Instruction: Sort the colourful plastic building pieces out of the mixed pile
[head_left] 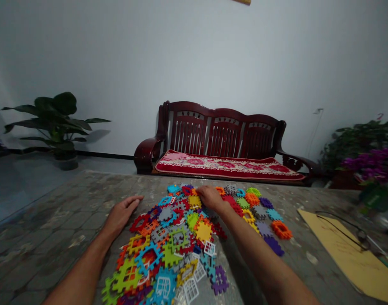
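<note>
A heap of toothed, interlocking plastic building pieces in many colours [178,239] covers the middle of the table. My right hand [209,197] is at the far end of the heap, its fingers bent down and closed beside an orange piece [194,192] and a yellow square piece [194,201]. What the fingertips grip, if anything, is hidden. To the left of the heap, my left hand [123,215] rests on the table with its fingers stretched forward, holding nothing. White window-shaped pieces [191,290] lie at the heap's near end.
Right of my right forearm, more pieces [260,212] are spread in rough rows. A yellow paper envelope [349,254] with a dark cord [340,228] lies farther right, near purple flowers [373,165]. Beyond the patterned tabletop [60,228] stands a wooden bench [219,135].
</note>
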Tool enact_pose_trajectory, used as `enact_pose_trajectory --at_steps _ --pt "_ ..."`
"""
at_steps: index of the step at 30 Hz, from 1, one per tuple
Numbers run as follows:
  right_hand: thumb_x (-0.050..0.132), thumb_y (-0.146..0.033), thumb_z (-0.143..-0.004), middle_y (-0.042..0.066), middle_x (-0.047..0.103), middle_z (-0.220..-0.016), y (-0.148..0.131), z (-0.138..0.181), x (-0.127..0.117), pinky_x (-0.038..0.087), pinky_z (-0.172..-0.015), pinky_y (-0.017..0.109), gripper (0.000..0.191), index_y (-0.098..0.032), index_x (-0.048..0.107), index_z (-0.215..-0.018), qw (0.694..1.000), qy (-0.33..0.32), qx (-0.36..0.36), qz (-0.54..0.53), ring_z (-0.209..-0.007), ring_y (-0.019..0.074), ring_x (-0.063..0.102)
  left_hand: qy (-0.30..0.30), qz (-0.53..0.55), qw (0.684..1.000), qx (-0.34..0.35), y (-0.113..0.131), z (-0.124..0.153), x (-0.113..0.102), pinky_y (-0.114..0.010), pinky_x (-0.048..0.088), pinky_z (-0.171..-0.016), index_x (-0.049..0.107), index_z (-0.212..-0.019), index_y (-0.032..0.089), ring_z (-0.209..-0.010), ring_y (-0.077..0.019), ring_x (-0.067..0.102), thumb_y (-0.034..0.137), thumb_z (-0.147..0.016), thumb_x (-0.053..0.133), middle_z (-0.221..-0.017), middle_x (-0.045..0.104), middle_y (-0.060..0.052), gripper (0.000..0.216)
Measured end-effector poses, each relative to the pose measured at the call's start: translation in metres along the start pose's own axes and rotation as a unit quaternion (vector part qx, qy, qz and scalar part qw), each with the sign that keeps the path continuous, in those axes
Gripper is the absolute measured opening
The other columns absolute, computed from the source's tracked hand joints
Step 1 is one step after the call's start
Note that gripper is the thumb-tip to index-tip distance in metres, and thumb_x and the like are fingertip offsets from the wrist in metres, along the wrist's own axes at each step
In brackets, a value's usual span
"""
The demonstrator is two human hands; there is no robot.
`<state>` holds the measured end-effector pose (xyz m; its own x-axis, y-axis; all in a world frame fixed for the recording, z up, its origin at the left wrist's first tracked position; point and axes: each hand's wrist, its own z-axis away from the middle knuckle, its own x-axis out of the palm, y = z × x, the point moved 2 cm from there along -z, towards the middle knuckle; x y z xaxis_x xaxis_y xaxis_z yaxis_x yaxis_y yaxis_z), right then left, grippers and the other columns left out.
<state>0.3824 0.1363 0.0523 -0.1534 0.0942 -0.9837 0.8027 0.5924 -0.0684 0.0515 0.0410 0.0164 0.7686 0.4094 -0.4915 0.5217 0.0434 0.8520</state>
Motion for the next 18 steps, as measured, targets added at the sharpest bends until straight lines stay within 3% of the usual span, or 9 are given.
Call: enact_pose_trajectory --at_steps 8,14,18 --pt "0.043 -0.019 -0.093 0.01 0.072 -0.101 -0.008 0.009 0.009 0.042 -0.086 0.03 0.026 -0.02 0.067 -0.103 0.999 0.039 0.02 0.015 -0.094 0.0215 0.064 -0.025 -0.031 0.999 -0.002 -0.006 -0.004 0.001 -0.039 0.047 -0.098 0.075 -0.099 0.019 -0.105 -0.0283 0.067 0.047 -0.073 0.052 -0.109 0.075 -0.008 0.044" --pt "0.041 -0.017 -0.094 0.009 0.071 -0.105 -0.015 0.021 0.005 0.045 -0.087 0.031 0.032 -0.021 0.063 -0.117 0.995 0.087 0.05 0.001 -0.095 0.0211 0.065 -0.022 -0.049 0.999 -0.005 -0.002 -0.003 0.0 -0.039 0.048 -0.097 0.075 -0.098 0.02 -0.102 -0.0284 0.068 0.045 -0.074 0.052 -0.109 0.076 -0.008 0.042" --pt "0.046 -0.013 -0.091 0.008 0.071 -0.107 -0.027 0.039 0.008 0.047 -0.087 0.029 0.031 -0.022 0.064 -0.115 0.987 0.143 0.047 -0.063 -0.096 0.0197 0.065 -0.013 -0.049 0.999 0.0 -0.002 -0.004 0.001 -0.038 0.049 -0.095 0.076 -0.095 0.021 -0.1 -0.0279 0.069 0.044 -0.074 0.052 -0.107 0.076 -0.006 0.04"
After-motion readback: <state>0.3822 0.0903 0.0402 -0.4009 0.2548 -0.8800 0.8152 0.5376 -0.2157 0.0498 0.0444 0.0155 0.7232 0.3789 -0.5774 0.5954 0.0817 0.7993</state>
